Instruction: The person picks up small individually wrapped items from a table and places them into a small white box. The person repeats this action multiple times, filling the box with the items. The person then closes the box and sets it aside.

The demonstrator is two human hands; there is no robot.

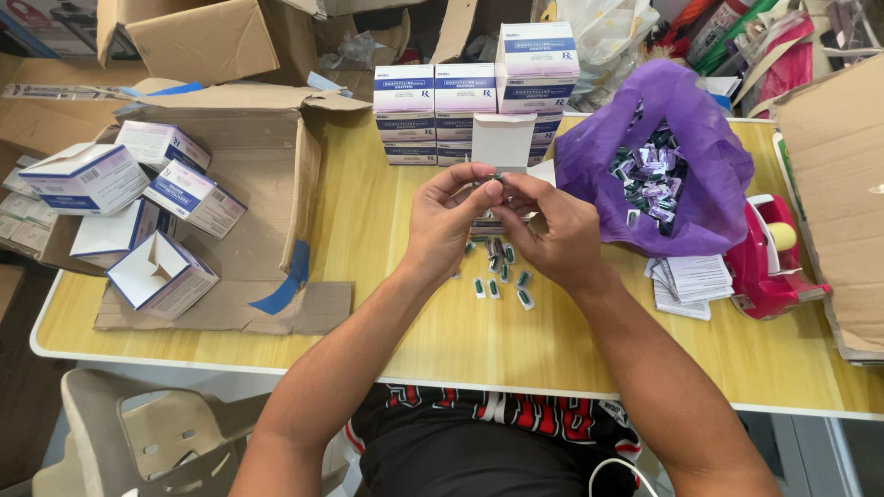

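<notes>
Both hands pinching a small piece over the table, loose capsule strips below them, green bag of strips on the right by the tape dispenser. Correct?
Not quite: the bag is purple, not green, as the head view shows. The rest holds: the left hand and right hand pinch a small piece above the table, loose capsule strips lie below them, and the bag sits on the right by the red tape dispenser.

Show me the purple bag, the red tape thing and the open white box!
purple bag (709, 198): head view, its right side.
red tape dispenser (760, 267): head view, its red body.
open white box (503, 140): head view, its raised flap.
</notes>
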